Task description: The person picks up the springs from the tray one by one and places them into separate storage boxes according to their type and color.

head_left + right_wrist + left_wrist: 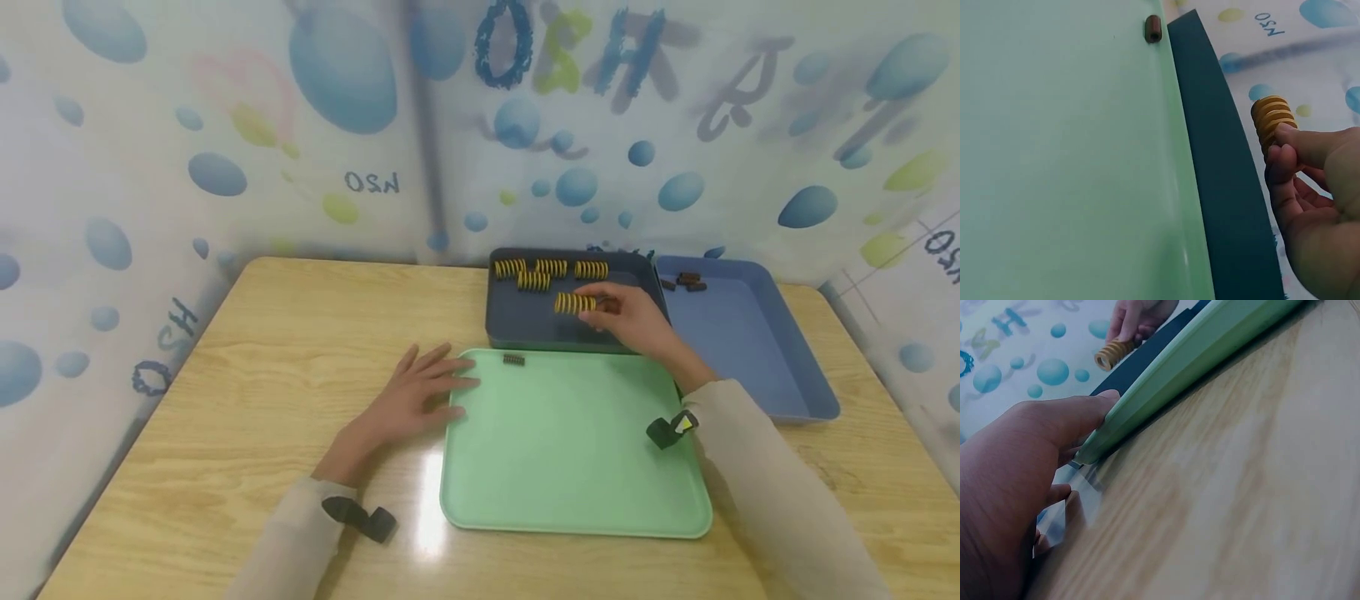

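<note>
A yellow coil spring [575, 303] is pinched at one end between the thumb and fingers of my right hand [630, 319], above the dark tray [525, 321]. Several similar yellow springs [534, 281] lie in that tray's far part. My left hand [412, 396] rests at the left edge of the green tray [570, 450], fingers spread, with the thumb [1094, 412] touching the rim in the left wrist view. One small dark brown spring [513, 360] lies by the green tray's far edge. The held spring [1272, 119] shows clearly in the right wrist view.
To the right of the dark tray stands a blue tray [757, 350] with several small brown springs [688, 279] in its far left corner. All the trays are on a wooden table [315, 333], backed by a patterned wall covering [450, 150].
</note>
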{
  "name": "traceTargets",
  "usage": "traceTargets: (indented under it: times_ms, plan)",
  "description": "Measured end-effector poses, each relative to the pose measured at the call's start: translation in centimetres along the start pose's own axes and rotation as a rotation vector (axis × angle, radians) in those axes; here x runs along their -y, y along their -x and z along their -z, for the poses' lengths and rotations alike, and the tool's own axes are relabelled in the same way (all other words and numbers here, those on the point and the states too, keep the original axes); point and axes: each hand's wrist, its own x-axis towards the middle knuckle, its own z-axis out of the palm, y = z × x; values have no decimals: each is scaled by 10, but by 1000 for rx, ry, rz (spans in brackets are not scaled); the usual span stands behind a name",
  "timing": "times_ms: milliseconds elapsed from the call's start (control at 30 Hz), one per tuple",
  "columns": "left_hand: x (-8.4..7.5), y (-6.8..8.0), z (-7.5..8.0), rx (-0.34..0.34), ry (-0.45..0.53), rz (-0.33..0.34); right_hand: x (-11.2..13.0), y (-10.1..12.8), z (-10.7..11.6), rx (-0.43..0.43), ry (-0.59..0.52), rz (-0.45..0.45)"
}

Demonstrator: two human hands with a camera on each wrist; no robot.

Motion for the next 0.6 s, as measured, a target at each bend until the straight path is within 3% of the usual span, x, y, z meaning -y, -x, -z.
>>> traceTargets:
  times_ms: [600]
  plan:
    - [1, 1, -2, -22, 11, -17, -23, -32, 8, 18, 39, -112]
